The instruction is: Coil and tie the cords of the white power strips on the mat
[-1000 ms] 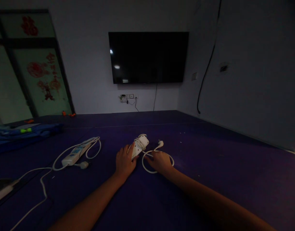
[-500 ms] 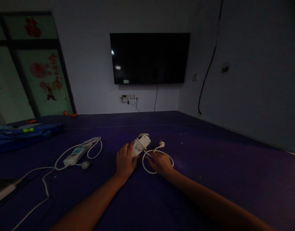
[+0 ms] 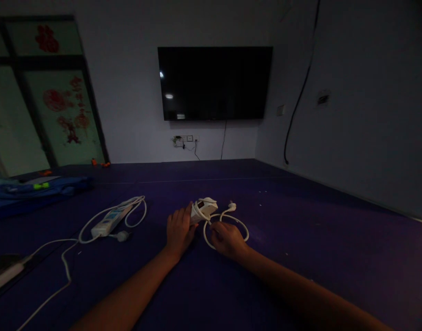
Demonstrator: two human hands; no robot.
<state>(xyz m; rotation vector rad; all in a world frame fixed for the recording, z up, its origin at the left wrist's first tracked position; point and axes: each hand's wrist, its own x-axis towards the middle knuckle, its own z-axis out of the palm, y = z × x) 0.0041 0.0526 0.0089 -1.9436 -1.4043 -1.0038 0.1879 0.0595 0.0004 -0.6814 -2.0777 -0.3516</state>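
My left hand [image 3: 178, 228] grips the near left end of a white power strip [image 3: 206, 208], its fingers over the top and thumb along the side. The strip is tilted, and its white cord [image 3: 196, 208] wraps around it. To the right, my right hand [image 3: 227, 238] is closed on the cord close to the strip. A loop of that cord [image 3: 244, 226] lies on the purple surface around and behind the right hand. The cord's plug [image 3: 232, 207] rests just beyond the fingers. My right fingertips are partly hidden.
A second white power strip [image 3: 109, 221] with a coiled cord and plug [image 3: 121, 236] lies at left on the purple floor covering [image 3: 300, 216]. Another white strip [image 3: 6, 277] is at the far left edge. Blue cloth [image 3: 59, 187] lies behind. A television [image 3: 216, 82] hangs on the wall.
The power strip has been tipped and turned in my left hand, so its side now shows. My right hand has curled tighter on the cord and shifted slightly.
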